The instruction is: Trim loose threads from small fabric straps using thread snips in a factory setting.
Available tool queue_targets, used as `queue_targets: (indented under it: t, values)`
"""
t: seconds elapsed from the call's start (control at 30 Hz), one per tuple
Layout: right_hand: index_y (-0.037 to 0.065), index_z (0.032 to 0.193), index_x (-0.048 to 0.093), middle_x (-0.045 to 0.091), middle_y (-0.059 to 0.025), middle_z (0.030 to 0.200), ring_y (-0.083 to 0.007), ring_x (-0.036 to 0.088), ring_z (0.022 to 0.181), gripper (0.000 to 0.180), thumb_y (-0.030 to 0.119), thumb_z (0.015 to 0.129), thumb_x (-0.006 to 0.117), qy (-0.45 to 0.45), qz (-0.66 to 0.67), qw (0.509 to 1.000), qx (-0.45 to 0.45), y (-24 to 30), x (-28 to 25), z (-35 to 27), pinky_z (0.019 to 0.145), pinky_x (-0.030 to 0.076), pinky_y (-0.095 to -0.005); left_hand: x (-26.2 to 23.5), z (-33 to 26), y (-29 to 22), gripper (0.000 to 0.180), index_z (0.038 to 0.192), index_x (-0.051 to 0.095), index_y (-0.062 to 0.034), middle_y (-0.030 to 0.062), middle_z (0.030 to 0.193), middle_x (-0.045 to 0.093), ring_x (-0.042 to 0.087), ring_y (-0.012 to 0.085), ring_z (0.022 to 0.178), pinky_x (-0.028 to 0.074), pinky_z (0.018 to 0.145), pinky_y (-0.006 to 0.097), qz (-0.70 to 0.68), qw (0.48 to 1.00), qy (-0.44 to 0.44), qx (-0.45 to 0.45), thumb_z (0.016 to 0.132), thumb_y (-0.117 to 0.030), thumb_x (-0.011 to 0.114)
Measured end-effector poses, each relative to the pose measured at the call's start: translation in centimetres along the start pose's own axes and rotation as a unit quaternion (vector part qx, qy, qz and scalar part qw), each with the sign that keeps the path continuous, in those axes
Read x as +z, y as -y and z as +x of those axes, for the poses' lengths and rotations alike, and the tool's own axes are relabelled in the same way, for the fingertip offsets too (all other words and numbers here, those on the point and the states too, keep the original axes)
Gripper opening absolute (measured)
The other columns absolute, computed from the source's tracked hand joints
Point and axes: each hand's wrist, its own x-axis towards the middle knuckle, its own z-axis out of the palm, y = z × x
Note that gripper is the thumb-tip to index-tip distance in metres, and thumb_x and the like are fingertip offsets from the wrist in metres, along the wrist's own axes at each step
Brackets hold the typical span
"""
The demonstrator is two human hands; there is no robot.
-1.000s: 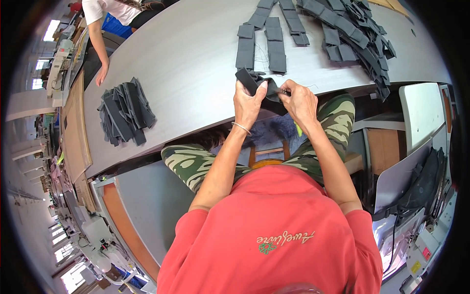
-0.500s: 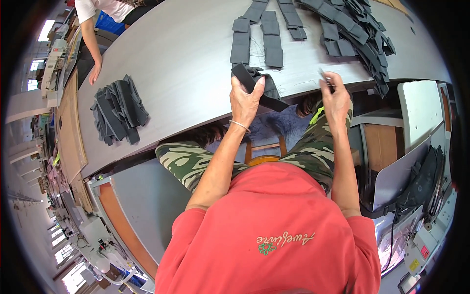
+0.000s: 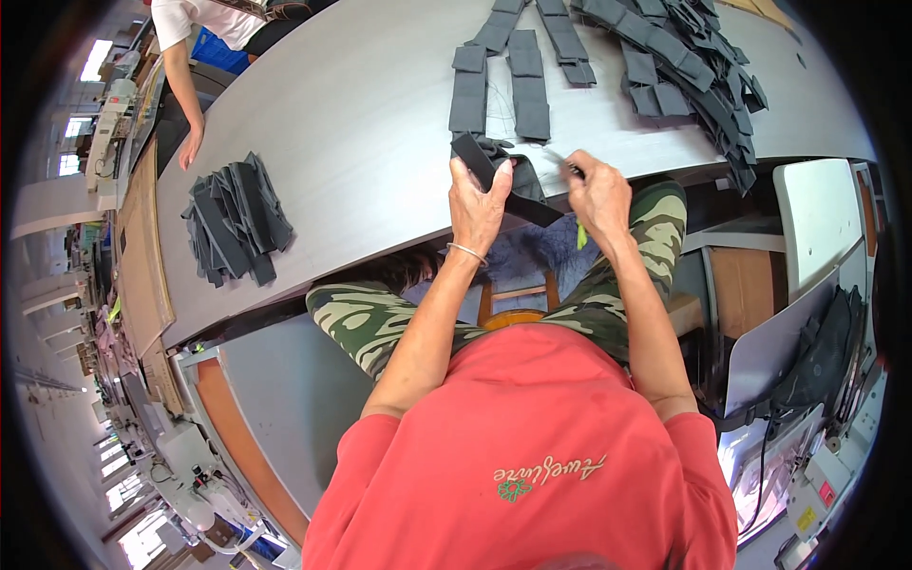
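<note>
The left hand (image 3: 478,199) is clamped around a dark grey folded fabric strap piece (image 3: 499,171), holding it up at the near edge of the long pale grey desk (image 3: 361,142), just above centre of the frame. The right hand (image 3: 598,195) is closed on a small thread snipper with a green handle (image 3: 577,204), whose green end pokes out below the fist and whose tip points toward the strap. The two hands are close together, almost touching over the piece.

By the look of it, the step in hand is trimming: the strap is pinched and presented while the snipper is brought to it. The next move seems to call for a steady hold by the left hand and a careful placing of the blade tip at a loose thread, clear of the fabric itself and of the left fingers.

Half a second earlier the right hand was well off to the right, away from the strap; now it has swung back beside it.

Upper centre lie neat rows of flat dark grey fabric pieces (image 3: 513,90); a loose heap of dark grey pieces (image 3: 693,66) fills the upper right, and another stack of dark grey pieces (image 3: 233,223) sits at the left. Another person's arm (image 3: 180,95) rests on the desk's upper left.
</note>
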Motion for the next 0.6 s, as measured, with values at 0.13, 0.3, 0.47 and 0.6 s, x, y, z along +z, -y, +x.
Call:
queue_targets:
  t: [0.13,0.3,0.47,0.6]
  values:
    - [0.009,0.090,0.061,0.061,-0.0193,0.073,-0.0397,0.061,0.073,0.008,0.014,0.084,0.058,-0.160,0.001,0.983,0.091,-3.4,-1.7,1.1,0.063,0.045,-0.0455,0.2,-0.1,-0.1,0.051,0.090,0.041,0.0019,0.0054,0.065,0.046,0.039,0.0130,0.058,0.039,0.052,0.031,-0.007,1.000,-0.001,0.011,0.081,-0.040,0.069]
    - [0.014,0.114,0.058,0.065,-0.0135,0.099,-0.0309,0.062,0.084,0.032,0.018,0.083,0.064,-0.120,0.068,0.987,0.085,-3.4,-4.5,-0.3,0.074,0.047,-0.0379,0.5,0.0,0.9,0.050,0.093,0.042,0.0017,0.0059,0.066,0.049,0.042,0.0125,0.059,0.040,0.053,0.031,-0.039,0.999,-0.006,0.023,0.081,-0.039,0.069]
    - [0.010,0.107,0.065,0.065,-0.0100,0.096,-0.0258,0.061,0.083,0.028,0.019,0.081,0.066,-0.003,0.075,0.994,-0.076,-1.8,-1.9,-1.9,0.075,0.048,-0.0341,0.8,-0.1,0.4,0.048,0.097,0.043,0.0024,0.0080,0.069,0.054,0.047,0.0136,0.060,0.043,0.056,0.031,-0.037,0.998,-0.016,0.040,0.081,-0.035,0.069]
    - [0.011,0.101,0.067,0.062,-0.0075,0.082,-0.0277,0.059,0.077,0.023,0.018,0.079,0.066,0.042,0.022,0.996,-0.081,-1.0,-1.0,-1.6,0.069,0.047,-0.0371,1.1,0.1,0.5,0.047,0.098,0.042,0.0028,0.0083,0.068,0.054,0.048,0.0136,0.059,0.043,0.056,0.031,-0.063,0.996,-0.024,0.057,0.081,-0.032,0.069]
